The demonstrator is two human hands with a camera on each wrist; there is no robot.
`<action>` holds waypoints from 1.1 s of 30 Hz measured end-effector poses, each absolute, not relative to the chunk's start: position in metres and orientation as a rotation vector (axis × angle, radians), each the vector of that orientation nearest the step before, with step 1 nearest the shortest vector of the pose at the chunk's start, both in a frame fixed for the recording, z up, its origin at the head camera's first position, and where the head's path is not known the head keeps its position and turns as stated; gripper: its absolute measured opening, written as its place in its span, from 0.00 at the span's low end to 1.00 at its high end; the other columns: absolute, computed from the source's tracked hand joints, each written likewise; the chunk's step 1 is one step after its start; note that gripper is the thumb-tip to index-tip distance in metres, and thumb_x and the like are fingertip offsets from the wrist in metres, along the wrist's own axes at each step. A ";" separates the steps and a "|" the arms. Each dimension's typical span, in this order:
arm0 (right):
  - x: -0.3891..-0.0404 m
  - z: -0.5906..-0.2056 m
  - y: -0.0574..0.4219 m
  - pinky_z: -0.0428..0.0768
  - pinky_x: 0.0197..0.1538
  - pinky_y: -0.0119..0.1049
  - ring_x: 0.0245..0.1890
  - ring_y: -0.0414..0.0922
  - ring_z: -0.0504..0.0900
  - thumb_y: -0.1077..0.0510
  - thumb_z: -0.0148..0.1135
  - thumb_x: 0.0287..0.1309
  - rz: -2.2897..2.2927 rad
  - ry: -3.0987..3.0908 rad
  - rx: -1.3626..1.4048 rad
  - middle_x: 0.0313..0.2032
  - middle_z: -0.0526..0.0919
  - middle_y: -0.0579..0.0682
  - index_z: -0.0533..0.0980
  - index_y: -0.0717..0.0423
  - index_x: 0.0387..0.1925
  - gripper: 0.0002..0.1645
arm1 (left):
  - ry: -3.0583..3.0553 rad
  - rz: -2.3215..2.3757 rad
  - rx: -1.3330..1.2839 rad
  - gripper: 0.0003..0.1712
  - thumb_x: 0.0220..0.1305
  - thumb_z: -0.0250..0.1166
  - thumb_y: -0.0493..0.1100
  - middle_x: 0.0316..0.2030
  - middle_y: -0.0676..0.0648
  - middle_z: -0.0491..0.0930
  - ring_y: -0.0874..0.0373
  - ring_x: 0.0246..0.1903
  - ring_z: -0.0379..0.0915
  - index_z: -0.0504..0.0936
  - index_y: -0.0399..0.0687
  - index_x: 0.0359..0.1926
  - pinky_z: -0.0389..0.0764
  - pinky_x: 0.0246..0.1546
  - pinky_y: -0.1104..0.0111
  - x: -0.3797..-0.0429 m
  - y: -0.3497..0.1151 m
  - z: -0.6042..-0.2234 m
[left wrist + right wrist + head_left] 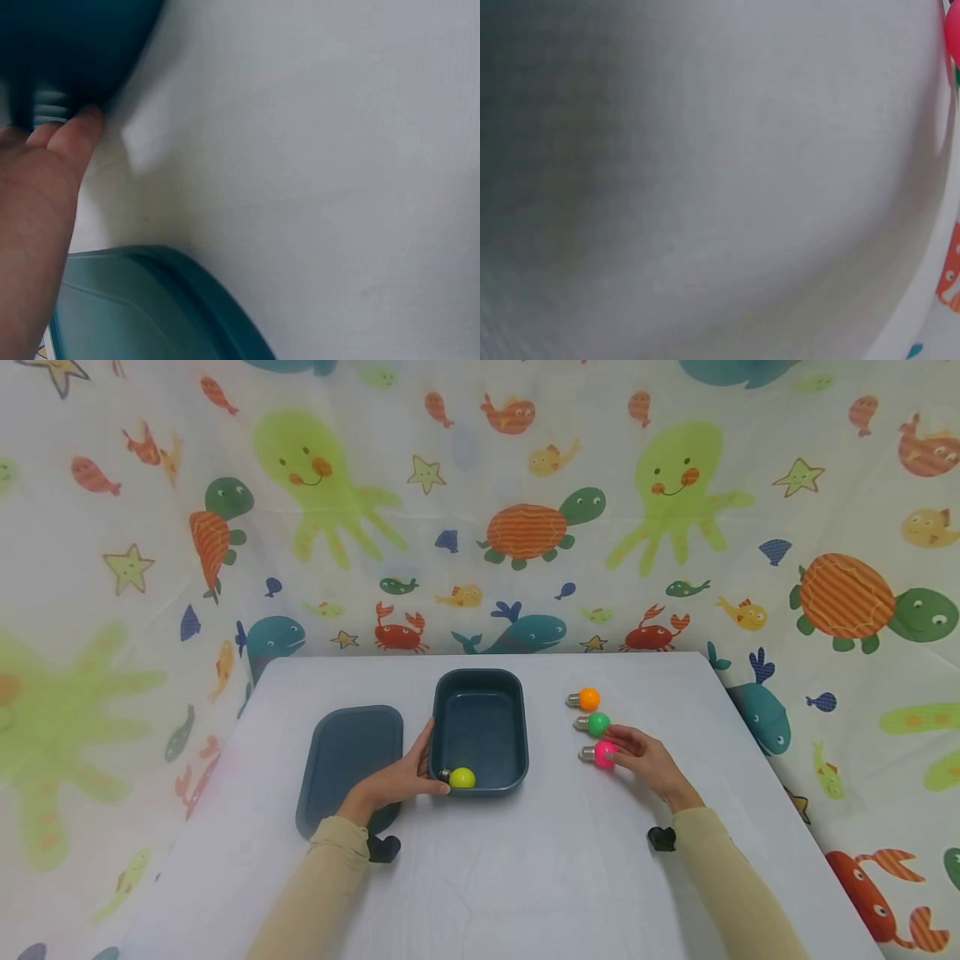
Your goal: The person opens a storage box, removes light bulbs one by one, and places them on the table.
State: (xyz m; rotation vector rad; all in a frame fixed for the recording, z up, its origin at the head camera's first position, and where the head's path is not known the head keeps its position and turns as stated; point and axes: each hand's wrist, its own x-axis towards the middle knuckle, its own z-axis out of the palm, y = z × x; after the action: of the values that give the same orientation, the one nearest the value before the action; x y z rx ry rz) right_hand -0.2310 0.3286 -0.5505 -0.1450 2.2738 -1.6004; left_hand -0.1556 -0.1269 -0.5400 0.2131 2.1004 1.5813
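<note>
A dark blue rectangular container (480, 673) stands on the table, with a yellow light bulb (462, 778) lying in its near left corner. My left hand (401, 777) holds that corner, fingers along the left wall and thumb at the front; in the left wrist view it meets the container's underside (82, 37). To the right lie an orange bulb (589, 699), a green bulb (598, 724) and a pink bulb (603, 754). My right hand (647, 762) is at the pink and green bulbs, thumb by the pink one, fingers spread apart. The right wrist view barely catches the pink bulb (953, 34).
A flat blue lid (348, 752) lies left of the container, partly under the left forearm. White cloth covers the table (525, 877). A curtain printed with sea animals (465, 485) hangs behind and at the sides.
</note>
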 end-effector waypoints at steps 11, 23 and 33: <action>-0.234 -0.549 0.332 0.74 0.54 0.25 0.64 0.52 0.71 0.50 0.68 0.60 -1.616 2.329 -0.157 0.64 0.72 0.56 0.65 0.55 0.68 0.39 | 2.107 1.566 0.230 0.70 0.58 0.72 0.45 0.77 0.54 0.24 0.51 0.75 0.32 0.20 0.72 0.74 0.46 0.72 0.51 -0.154 -0.127 -0.536; -0.234 -0.519 0.308 0.72 0.55 0.21 0.67 0.54 0.68 0.56 0.62 0.66 -1.674 2.322 -0.226 0.67 0.69 0.56 0.63 0.56 0.70 0.34 | 2.110 1.565 0.243 0.70 0.58 0.72 0.45 0.77 0.54 0.24 0.50 0.75 0.34 0.20 0.73 0.74 0.47 0.72 0.51 -0.154 -0.129 -0.533; -0.250 -0.514 0.276 0.73 0.56 0.24 0.65 0.52 0.70 0.54 0.66 0.62 -1.779 2.287 -0.360 0.65 0.72 0.55 0.67 0.54 0.67 0.34 | 2.116 1.565 0.250 0.69 0.58 0.72 0.45 0.77 0.53 0.25 0.50 0.75 0.35 0.21 0.74 0.74 0.47 0.72 0.50 -0.154 -0.129 -0.536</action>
State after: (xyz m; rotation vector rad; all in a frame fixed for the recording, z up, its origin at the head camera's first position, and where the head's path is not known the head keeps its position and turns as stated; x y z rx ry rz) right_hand -0.2502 0.2756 -0.5141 -0.3599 2.2869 -1.7786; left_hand -0.1541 -0.1289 -0.5356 0.2503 2.1163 1.5654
